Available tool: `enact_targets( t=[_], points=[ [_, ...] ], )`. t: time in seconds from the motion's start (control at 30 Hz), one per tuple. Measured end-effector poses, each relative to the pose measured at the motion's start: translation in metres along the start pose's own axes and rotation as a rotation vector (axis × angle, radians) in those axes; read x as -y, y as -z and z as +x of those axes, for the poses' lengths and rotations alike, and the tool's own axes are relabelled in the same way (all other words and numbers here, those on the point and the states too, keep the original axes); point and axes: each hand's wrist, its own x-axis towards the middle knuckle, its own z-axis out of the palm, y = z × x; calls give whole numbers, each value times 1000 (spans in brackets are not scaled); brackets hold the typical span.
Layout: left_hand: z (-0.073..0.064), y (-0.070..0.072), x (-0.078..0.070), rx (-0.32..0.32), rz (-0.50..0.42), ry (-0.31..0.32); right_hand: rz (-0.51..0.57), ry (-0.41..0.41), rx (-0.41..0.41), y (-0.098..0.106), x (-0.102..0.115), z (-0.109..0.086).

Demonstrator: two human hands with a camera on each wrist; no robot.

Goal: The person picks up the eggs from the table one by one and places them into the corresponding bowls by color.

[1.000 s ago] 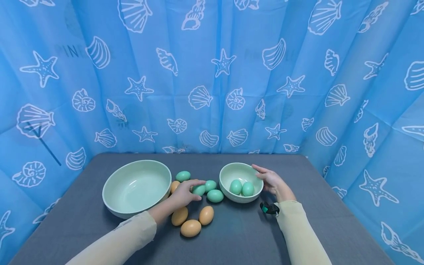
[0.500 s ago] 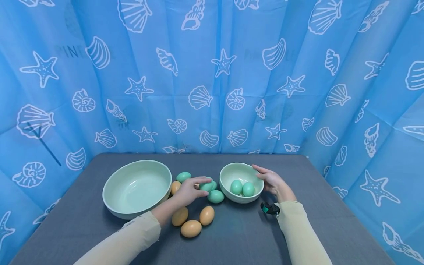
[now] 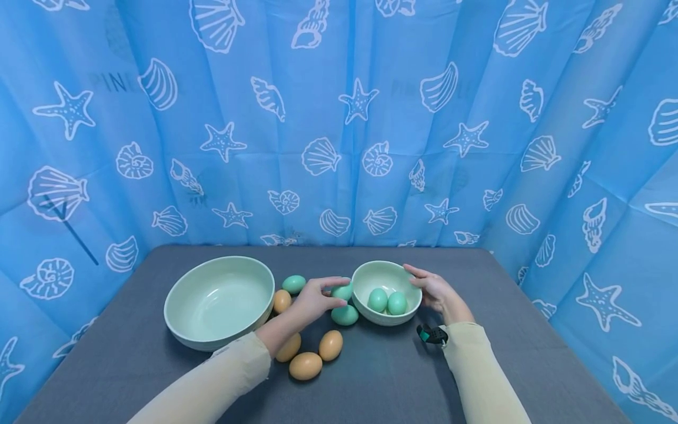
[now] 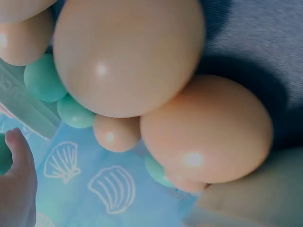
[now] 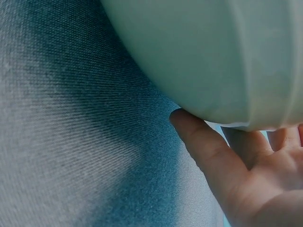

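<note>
Between thumb and fingers, my left hand (image 3: 313,301) pinches a green egg (image 3: 342,290) close to the left rim of the small pale-green bowl (image 3: 364,278). In the left wrist view only part of that egg (image 4: 4,154) shows, behind the thumb. My right hand (image 3: 438,292) holds the small bowl at its right side; the right wrist view has the thumb against the outer wall (image 5: 189,61). Inside the bowl lie two green eggs (image 3: 377,300). Just below my left fingertips, another green egg (image 3: 345,315) rests on the table.
A large pale-green bowl (image 3: 219,306) stands at the left with nothing in it. Several brown eggs (image 3: 305,366) lie on the grey table (image 3: 386,377) around my left forearm. One green egg (image 3: 293,284) sits behind my left hand. A blue shell-print curtain (image 3: 339,129) hangs behind.
My left hand has lifted a green egg from the cluster and moved right with it, up to the small bowl's rim. The right hand and small bowl have stayed in place.
</note>
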Motion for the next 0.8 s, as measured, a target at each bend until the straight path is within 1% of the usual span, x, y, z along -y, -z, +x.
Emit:
enact_targets(
  t=[0.13,0.33,0.5,0.57,0.7,0.8],
  points=[
    [2,-4,-2,8,3,-6,-9,-7,-10,-1,1,0],
    [7,-8,-4,-5,9,2,-45,-13,-6,-2,2,-1],
    [12,-14,-5,-19,45,16,-43,-17,-1,-2,2,-2],
    [14,-17,-5,-16,37,17,-41,-18,-1,-2,2,-2],
    [18,-23,-6,8,-24,0,-43,-18,1,-2,2,-2],
    [22,-28,-8,11,-26,-1,-48,-15,3,-2,1,-1]
  ],
)
